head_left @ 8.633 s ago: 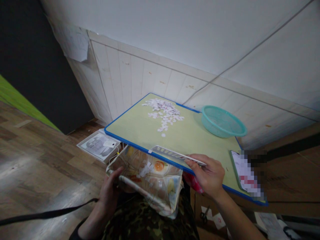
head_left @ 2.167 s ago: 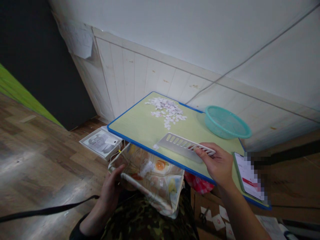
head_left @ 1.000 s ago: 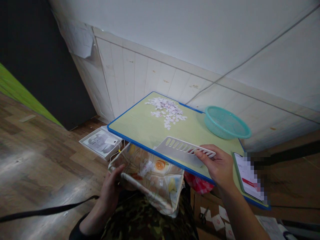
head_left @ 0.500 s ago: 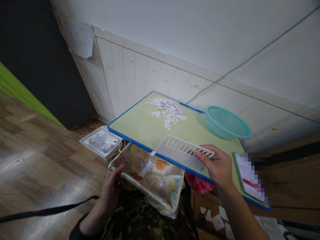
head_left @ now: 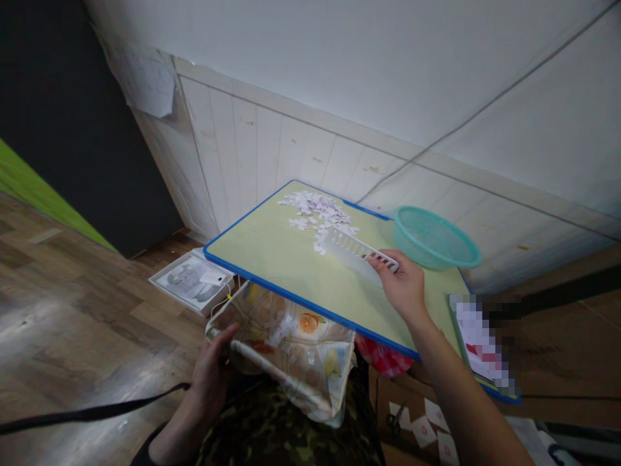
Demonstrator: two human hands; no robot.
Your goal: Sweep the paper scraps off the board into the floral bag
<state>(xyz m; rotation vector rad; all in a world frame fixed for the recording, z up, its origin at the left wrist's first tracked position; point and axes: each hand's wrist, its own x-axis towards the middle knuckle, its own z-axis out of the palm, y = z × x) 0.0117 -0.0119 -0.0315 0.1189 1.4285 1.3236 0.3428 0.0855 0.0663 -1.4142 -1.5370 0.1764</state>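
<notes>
At the right fingertips [head_left: 385, 268] is the near end of a white slotted plastic panel [head_left: 356, 254], pinched between the thumb and curled fingers of the right hand [head_left: 402, 285]. Its long lower edge seems to rest on the tabletop [head_left: 272, 265], and its far end meets a heap of paper scraps [head_left: 317, 217].

The panel looks thin, rigid and light, a flat strip with a row of narrow slots. It should take a one-handed grip at the end without sagging, though the smooth plastic could twist in a loose pinch, so the solid margin beside the slots is probably the better hold. The scraps are small, pale and featherweight (likely to scatter at a quick push).

Below the table's blue edge, the left hand [head_left: 211, 369] closes its fingers on the rim of a printed plastic bag [head_left: 291, 349]. The bag is soft, crinkled and fruit-patterned, lies in the person's lap, and would slump unless held open at the rim.

Further out, a teal mesh basket [head_left: 434, 236] stands on the matte yellow-green top, well apart from the scraps. A white box [head_left: 191, 281] lies on the wood-look floor [head_left: 72, 323].
</notes>
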